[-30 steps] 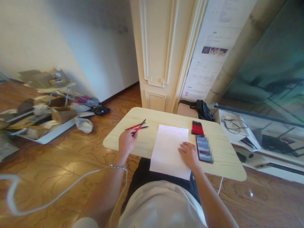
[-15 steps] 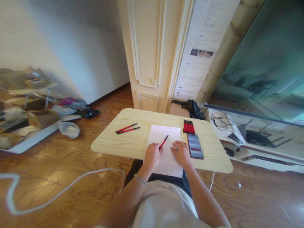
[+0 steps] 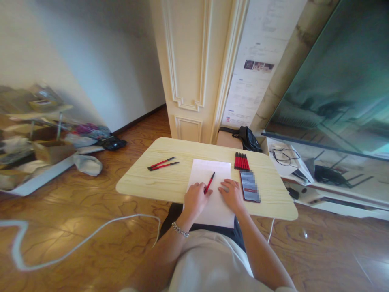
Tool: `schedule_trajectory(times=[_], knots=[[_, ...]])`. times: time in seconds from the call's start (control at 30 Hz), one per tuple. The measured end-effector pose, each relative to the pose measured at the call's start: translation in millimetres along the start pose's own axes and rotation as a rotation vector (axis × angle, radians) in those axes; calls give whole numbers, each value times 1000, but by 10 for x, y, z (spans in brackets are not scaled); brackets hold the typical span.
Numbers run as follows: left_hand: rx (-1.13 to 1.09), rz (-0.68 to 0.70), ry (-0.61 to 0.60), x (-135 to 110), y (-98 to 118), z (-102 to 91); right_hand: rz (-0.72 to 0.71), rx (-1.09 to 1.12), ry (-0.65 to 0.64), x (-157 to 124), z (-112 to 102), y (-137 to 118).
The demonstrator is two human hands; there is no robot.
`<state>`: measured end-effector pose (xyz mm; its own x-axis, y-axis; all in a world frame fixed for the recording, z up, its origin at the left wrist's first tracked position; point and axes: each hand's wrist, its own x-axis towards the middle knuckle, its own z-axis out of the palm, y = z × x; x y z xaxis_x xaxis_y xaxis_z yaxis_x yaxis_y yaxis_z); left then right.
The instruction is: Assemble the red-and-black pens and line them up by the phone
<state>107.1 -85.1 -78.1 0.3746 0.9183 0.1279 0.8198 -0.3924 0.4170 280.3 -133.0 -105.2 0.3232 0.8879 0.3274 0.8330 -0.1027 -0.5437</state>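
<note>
A white sheet of paper (image 3: 218,211) lies on the small wooden-look table (image 3: 139,178), its lower end reaching over the near edge. My left hand (image 3: 196,197), with a chain bracelet on the wrist, is closed around a red pen (image 3: 209,182). The pen's black end points up and away. My right hand (image 3: 231,194) rests on the paper's right side, fingers spread. Beside it is a phone (image 3: 249,186) with a partly blurred screen. Several red pens (image 3: 242,161) lie in a row behind the phone. Two more red pens (image 3: 163,164) lie at the table's left.
A white cable (image 3: 91,237) runs over the wooden floor at the left. Bags and boxes (image 3: 51,142) crowd a low rack there. Behind the table is a black bag (image 3: 249,138). A large dark screen (image 3: 340,89) stands at the right above a white cabinet (image 3: 334,202).
The pen in my left hand has shifted very slightly, along with the fingers around it. My right hand stays in place on the paper.
</note>
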Motion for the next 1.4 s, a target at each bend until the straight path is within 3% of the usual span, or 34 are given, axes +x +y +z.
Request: schedule_trajectory(times=[0.37, 0.47, 0.57, 0.77, 0.97, 1.27, 1.4], knots=[[-271, 88, 132, -50, -327, -157, 31, 10, -71, 66, -74, 12], [-328, 87, 146, -122, -396, -215, 36, -7, -13, 87, -165, -73], [-374, 77, 119, -200, -409, -248, 37, -6, -12, 104, -223, -221], [-397, 96, 41, -260, -412, -241, 198, -122, -263, 310, -126, -501], [-279, 113, 2, -254, -414, -202, 303, -302, -369, 612, -3, -658], [-197, 79, -53, -231, -400, -198, 313, -295, -414, 726, 65, -602], [-272, 95, -52, -213, -410, -261, 234, -95, -430, 698, 12, -522]])
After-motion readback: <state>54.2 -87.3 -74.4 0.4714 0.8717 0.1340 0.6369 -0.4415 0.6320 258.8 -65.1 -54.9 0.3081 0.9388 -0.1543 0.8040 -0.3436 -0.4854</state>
